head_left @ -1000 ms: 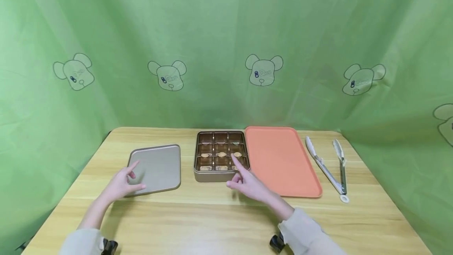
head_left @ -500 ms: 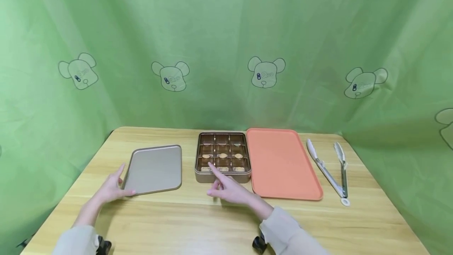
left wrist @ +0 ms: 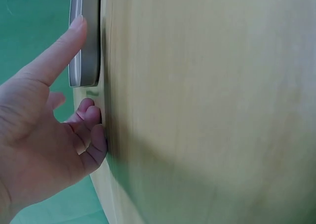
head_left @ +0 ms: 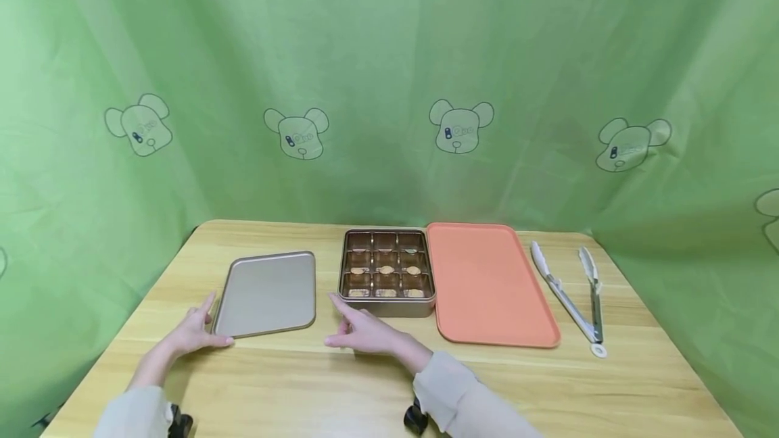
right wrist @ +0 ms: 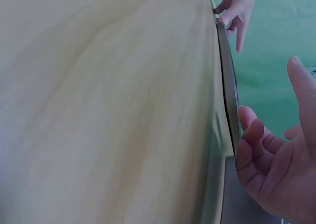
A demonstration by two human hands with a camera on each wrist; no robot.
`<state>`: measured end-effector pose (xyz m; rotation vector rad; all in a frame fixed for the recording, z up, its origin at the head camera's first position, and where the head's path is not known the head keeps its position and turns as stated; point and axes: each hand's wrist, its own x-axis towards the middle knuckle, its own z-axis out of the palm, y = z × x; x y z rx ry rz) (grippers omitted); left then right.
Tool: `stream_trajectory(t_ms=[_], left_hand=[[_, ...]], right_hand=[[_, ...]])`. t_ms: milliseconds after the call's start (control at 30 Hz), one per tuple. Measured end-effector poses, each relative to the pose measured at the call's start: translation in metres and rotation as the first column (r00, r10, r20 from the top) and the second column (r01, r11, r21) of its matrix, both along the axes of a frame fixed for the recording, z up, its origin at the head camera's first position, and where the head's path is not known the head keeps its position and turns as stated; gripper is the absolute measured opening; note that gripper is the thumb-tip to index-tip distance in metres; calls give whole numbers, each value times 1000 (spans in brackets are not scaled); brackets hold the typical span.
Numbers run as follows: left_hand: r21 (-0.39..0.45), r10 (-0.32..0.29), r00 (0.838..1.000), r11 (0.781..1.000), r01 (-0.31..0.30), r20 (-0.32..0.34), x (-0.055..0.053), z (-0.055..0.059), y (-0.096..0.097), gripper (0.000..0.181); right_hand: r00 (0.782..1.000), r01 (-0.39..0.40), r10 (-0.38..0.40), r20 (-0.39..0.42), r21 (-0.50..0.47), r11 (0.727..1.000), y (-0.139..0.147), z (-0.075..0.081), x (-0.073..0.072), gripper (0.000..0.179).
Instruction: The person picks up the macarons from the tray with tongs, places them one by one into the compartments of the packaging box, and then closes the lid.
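A flat grey-brown tin lid [head_left: 268,293] lies on the wooden table. My left hand [head_left: 195,333] is at its near left corner, thumb and index finger spread. In the left wrist view the thumb [left wrist: 66,43] lies against the lid's side, while the other fingers curl loosely beside the table. My right hand [head_left: 368,333] hovers before the matching tin [head_left: 389,307], index finger pointing toward the gap between tin and lid. In the right wrist view its thumb and index finger stand apart, holding nothing. The tin's brown divided insert has small tan pieces in several compartments.
An orange tray [head_left: 489,286] lies against the tin's right side. Right of it rest metal tongs [head_left: 566,299] with pale tips, spread wide. A green curtain [head_left: 377,53] with bear-head prints hangs behind the table [head_left: 292,384].
My right hand has moved left, from over the tin's right front to its left front corner. My left hand has drawn back from above the lid to its near left corner.
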<state>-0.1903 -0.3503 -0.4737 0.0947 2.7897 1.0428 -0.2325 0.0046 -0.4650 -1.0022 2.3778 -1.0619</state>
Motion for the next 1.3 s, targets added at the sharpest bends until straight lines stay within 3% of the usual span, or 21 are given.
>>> stream_trajectory(t_ms=[233, 467, 767, 1000, 1167, 1300], left_hand=[[46, 12, 1000, 999, -13, 14, -3, -1, 1, 115], [54, -11, 1000, 998, 10, 15, -10, -6, 6, 116], [42, -25, 1000, 999, 24, 18, -4, -4, 1, 115], [48, -29, 1000, 998, 29, 0, 1, -10, -3, 109], [105, -71, 996, 992, 76, -47, -2, -12, -7, 92], [149, -101, 993, 983, 110, -66, -5, -11, -11, 89]], right_hand=[[999, 20, -21, 32, 33, 999, -27, -7, -8, 92], [987, 159, -159, -11, 60, 985, -44, -15, -19, 94], [954, 298, -295, -47, 104, 949, -67, -21, -15, 104], [949, 311, -314, 28, 80, 947, -73, -24, -12, 98], [942, 320, -327, 72, 95, 943, -75, -23, -17, 91], [936, 324, -332, 115, 77, 943, -75, -21, -20, 87]])
